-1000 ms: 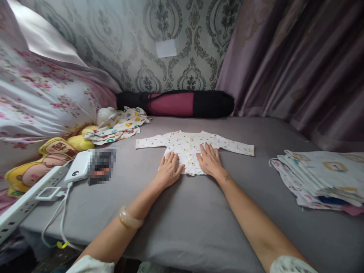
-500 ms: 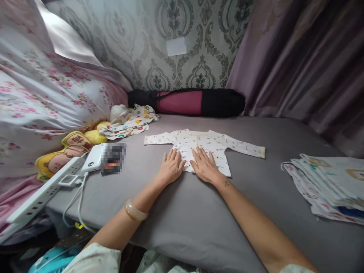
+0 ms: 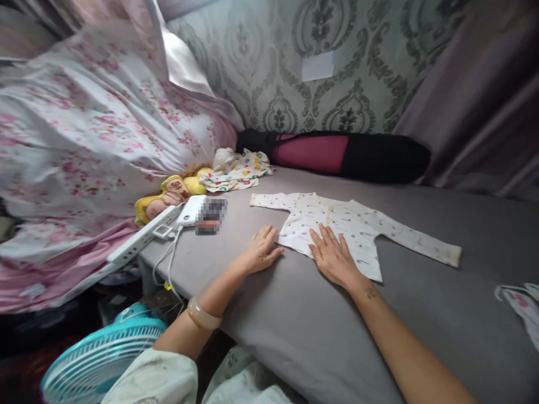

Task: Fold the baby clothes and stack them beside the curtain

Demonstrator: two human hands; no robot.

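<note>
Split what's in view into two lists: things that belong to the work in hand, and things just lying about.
In hand:
- small patterned shirt, spread out
- right hand, on the shirt
- left hand, by its lower corner; contact unclear

Lying about:
- power strip
- white device
- crumpled printed cloth
- black-and-maroon bag
- blue fan

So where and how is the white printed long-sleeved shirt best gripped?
Probably by the hem corner to the right of the right hand, pinched from the near side: the shirt lies flat, and that corner is uncovered, pointing toward the person.
</note>
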